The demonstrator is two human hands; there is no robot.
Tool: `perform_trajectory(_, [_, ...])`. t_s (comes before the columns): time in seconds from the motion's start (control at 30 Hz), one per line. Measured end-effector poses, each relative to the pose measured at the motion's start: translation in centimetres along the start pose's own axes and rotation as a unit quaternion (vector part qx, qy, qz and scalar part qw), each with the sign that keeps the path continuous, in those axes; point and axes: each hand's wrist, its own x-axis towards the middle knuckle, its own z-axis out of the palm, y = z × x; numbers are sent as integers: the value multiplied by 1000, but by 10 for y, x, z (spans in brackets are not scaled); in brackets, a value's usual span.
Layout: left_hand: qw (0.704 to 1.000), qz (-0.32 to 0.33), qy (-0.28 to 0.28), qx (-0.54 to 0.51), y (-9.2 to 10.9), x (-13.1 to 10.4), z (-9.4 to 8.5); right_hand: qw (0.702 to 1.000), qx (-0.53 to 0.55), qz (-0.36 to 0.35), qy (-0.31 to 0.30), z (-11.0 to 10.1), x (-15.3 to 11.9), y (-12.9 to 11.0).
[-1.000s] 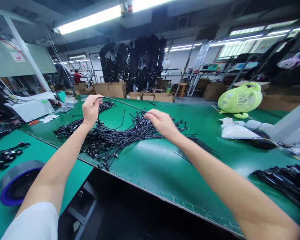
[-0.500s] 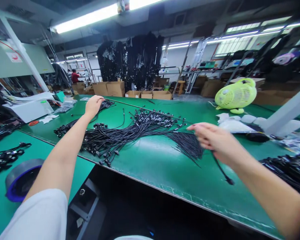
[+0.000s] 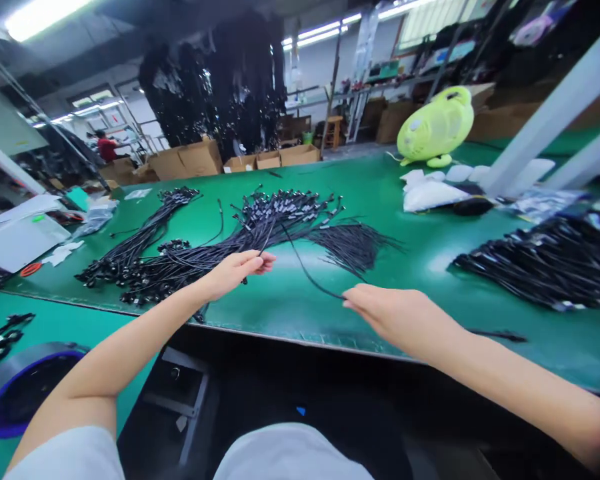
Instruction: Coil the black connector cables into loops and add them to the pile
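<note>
A thin black cable [image 3: 305, 269] arcs above the green table between my hands. My left hand [image 3: 245, 267] pinches one part of it, near the long cable bundle. Its other part runs into the closed fingers of my right hand [image 3: 380, 305], over the table's front edge. Behind my left hand lies the large bundle of black cables [image 3: 210, 252], with connectors at its ends. A fan of thin black strands [image 3: 353, 245] spreads to its right. Another, smaller cable bundle [image 3: 147, 230] lies at the back left.
A yellow-green fan [image 3: 436, 127] and white pads [image 3: 430, 193] stand behind a slanted white post [image 3: 545, 113]. More black cables [image 3: 545, 260] lie at the right. At lower left is a blue-rimmed round container [image 3: 30, 393]. A person in red sits far off.
My hands have come closer together and nearer the front edge, and the stretched cable now hangs in a curve. The camera view has turned down and to the right.
</note>
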Motion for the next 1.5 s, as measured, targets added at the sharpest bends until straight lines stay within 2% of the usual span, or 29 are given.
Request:
perform_trajectory(0.07, [1000,3,-23,15,7,1,29,998,24,-50,-28,-7,5,-22])
perform_trajectory(0.13, [997,1,-72,25,12,-2,54,998,41,-51,-17,-14,13,-32])
perform_trajectory(0.23, [982,-57,-166,-75,15,-13,79,998,54,2,13,-20,23,-23])
perform_trajectory(0.3, [955,-111,-195,-192,18,-24,84,997,56,44,19,-23,26,-6])
perform_trajectory(0.37, [930,-137,-177,-290,21,-33,79,994,57,88,21,-24,25,17])
perform_trajectory(0.43, [920,-128,-128,-347,24,-40,67,989,73,124,22,-22,19,41])
perform_trajectory(0.53, [917,-81,-5,-389,25,-49,46,983,125,132,27,-12,4,67])
perform_trajectory(0.6, [913,-50,73,-399,22,-51,37,983,137,113,37,-2,-6,70])
perform_trajectory(0.67, [911,-36,111,-397,16,-48,36,991,88,84,48,8,-15,58])
perform_trajectory(0.73, [921,-36,116,-369,7,-40,46,999,23,18,33,16,-20,31])
perform_trajectory(0.8, [948,-33,111,-297,-3,-31,64,996,17,-81,-22,20,-21,-2])
perform_trajectory(0.87, [980,-16,75,-185,-13,-27,85,983,69,-149,-79,20,-19,-29])
perform_trajectory(0.93, [996,-4,-1,-92,-19,-29,103,979,130,-127,-93,18,-11,-41])
perform_trajectory(1.0, [994,-19,-74,-76,-21,-37,113,976,206,-36,-54,19,-3,-39])
perform_trajectory(1.03, [990,-33,-94,-104,-21,-40,115,966,256,18,-17,22,1,-35])
perform_trajectory(1.07, [982,-46,-104,-151,-21,-43,115,946,316,70,19,27,5,-33])
perform_trajectory(1.13, [958,-61,-87,-266,-20,-46,116,877,453,152,55,42,10,-32])
perform_trajectory(1.23, [922,-84,-18,-378,-24,-44,125,732,625,263,60,67,16,-47])
perform_trajectory(1.33, [896,-144,43,-419,-36,-41,142,606,699,355,130,79,20,-66])
perform_trajectory(1.37, [885,-156,65,-434,-40,-41,148,575,718,365,141,79,21,-71])
perform_trajectory(1.43, [860,-166,106,-470,-47,-41,156,531,760,358,112,76,23,-77])
perform_trajectory(1.47, [851,-169,111,-485,-49,-43,158,521,772,350,97,74,23,-79])
perform_trajectory(1.5, [847,-172,99,-493,-50,-45,159,525,773,344,91,72,22,-80])
